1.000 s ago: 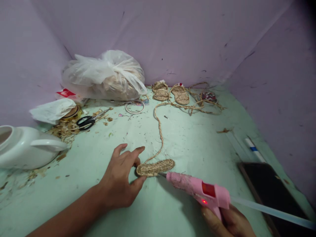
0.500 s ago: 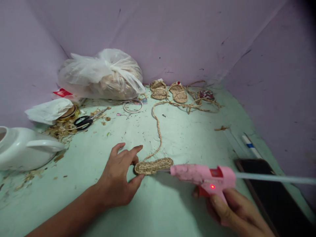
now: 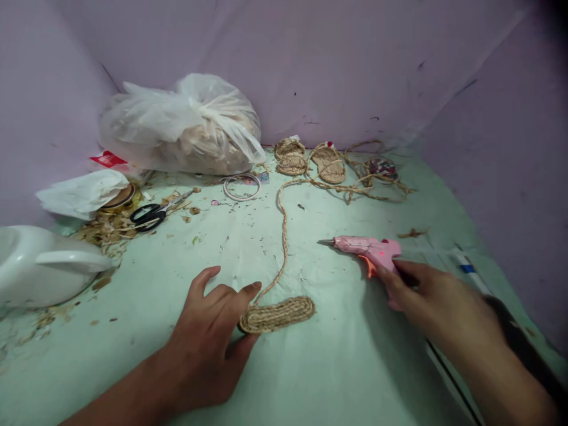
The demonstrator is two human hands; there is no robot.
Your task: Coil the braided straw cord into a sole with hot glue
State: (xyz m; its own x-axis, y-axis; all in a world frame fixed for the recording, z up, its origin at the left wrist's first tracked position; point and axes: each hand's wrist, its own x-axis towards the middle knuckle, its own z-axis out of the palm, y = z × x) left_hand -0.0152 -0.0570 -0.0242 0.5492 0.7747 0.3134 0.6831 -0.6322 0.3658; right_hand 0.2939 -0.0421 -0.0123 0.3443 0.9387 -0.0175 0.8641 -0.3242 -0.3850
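Observation:
My left hand [image 3: 213, 331] grips the left end of a flat oval coil of braided straw rope [image 3: 279, 316], its thumb below and fingertips above. From the coil's upper left, a loose braid [image 3: 284, 236] runs up the table toward the back. My right hand [image 3: 426, 290] is wrapped around the handle of a pink glue gun [image 3: 364, 245]. The gun's metal nozzle points left, above and to the right of the coil, apart from it. A small red light glows on its side.
Small woven straw slippers [image 3: 329, 165] and tangled cord lie at the back. A tied plastic bag [image 3: 186, 133], black-handled scissors [image 3: 151, 216], straw scraps and a white jug [image 3: 48, 266] stand left. A white ring [image 3: 242, 197] lies mid-back. A dark phone [image 3: 523, 337] is partly behind my right arm.
My right hand has moved the glue gun up and away from the coil, whose side its nozzle was against. My left hand keeps its grip on the coil.

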